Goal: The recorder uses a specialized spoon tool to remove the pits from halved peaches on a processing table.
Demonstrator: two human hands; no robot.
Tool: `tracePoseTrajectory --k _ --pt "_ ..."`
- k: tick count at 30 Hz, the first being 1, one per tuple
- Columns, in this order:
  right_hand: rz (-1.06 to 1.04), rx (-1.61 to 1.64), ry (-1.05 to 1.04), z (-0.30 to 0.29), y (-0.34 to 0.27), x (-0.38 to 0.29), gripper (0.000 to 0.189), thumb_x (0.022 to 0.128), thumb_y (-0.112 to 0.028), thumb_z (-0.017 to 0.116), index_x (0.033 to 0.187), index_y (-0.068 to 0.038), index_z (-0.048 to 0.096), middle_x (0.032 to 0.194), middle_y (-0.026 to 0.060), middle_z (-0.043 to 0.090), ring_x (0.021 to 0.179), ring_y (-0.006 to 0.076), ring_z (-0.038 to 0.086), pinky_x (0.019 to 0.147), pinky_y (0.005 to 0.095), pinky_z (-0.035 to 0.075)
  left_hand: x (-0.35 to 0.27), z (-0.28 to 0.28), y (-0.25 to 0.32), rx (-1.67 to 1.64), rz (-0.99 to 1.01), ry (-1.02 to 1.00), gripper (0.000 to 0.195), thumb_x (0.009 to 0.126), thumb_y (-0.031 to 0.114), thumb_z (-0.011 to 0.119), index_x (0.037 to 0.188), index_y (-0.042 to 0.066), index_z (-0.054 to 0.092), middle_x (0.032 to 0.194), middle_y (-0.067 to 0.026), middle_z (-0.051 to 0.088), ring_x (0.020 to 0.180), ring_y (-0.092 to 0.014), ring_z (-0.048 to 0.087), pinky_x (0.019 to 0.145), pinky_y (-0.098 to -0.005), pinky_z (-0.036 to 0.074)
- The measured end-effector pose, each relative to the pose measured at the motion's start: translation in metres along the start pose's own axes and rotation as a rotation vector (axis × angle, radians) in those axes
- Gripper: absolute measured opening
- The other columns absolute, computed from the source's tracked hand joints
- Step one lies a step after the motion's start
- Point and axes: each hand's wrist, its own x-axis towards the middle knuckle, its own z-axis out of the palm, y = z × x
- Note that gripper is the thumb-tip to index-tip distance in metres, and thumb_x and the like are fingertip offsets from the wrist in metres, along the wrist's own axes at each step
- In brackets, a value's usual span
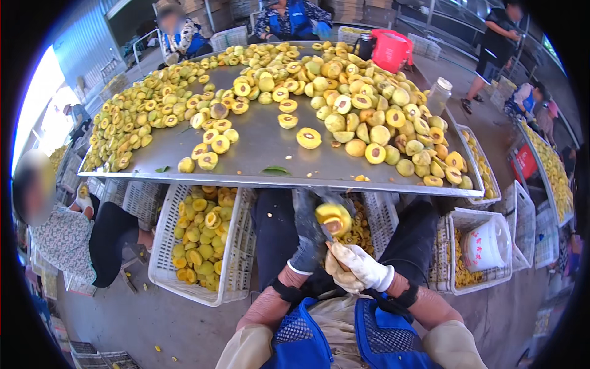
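Observation:
My left hand (pixel 309 235), in a dark glove, holds a halved yellow stone fruit (pixel 333 218) with its brown pit showing, just below the metal table's near edge. My right hand (pixel 357 267), in a white glove, grips a small pitting knife (pixel 328 234) by its handle, its blade at the fruit's cut face. The left glove is partly blurred. Beneath the hands, between my knees, a crate holds yellow fruit pieces (pixel 357 233). On the metal table (pixel 258 157) lie heaps of halved fruit (pixel 368 101), many cut side up with pits in them.
A white plastic crate (pixel 229 272) of pitted halves stands left of my legs; another crate (pixel 481 287) with a white bucket (pixel 487 244) stands right. A clear jar (pixel 439 97), a red bag (pixel 391 50) and a dark flask (pixel 365 46) stand on the table. Several people sit around.

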Motion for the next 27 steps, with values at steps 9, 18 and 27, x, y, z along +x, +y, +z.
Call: tracePoseTrajectory --k 9,18,27 --pt "-0.004 0.302 0.159 -0.035 0.005 -0.002 0.047 0.094 -0.052 0.038 0.086 -0.009 0.053 0.047 -0.0052 0.030 0.033 0.0060 0.027 0.032 0.0215 0.025 0.043 -0.006 0.017 -0.203 -0.316 0.142 0.039 0.097 0.038 0.037 0.114 0.006 0.049 0.104 -0.0104 0.060 0.100 -0.024 0.058 0.089 -0.0376 0.049" --pt "0.079 0.001 0.331 -0.037 0.005 -0.012 0.033 0.090 -0.039 0.056 0.094 -0.006 0.054 0.051 -0.0048 0.039 0.034 0.0049 0.036 0.032 0.0202 0.027 0.081 -0.136 0.051 0.100 0.215 0.238 0.025 0.091 0.018 0.044 0.103 0.001 0.056 0.097 -0.0114 0.061 0.087 -0.019 0.060 0.082 -0.0334 0.049" --pt "0.027 -0.121 0.284 -0.044 -0.032 -0.004 0.020 0.087 -0.024 0.062 0.084 -0.011 0.047 0.054 -0.0042 0.046 0.035 0.0035 0.039 0.033 0.0187 0.030 0.073 -0.329 0.085 1.698 0.235 0.557 0.029 0.087 0.029 0.056 0.096 0.001 0.060 0.097 -0.0216 0.060 0.089 -0.037 0.056 0.082 -0.0422 0.043"
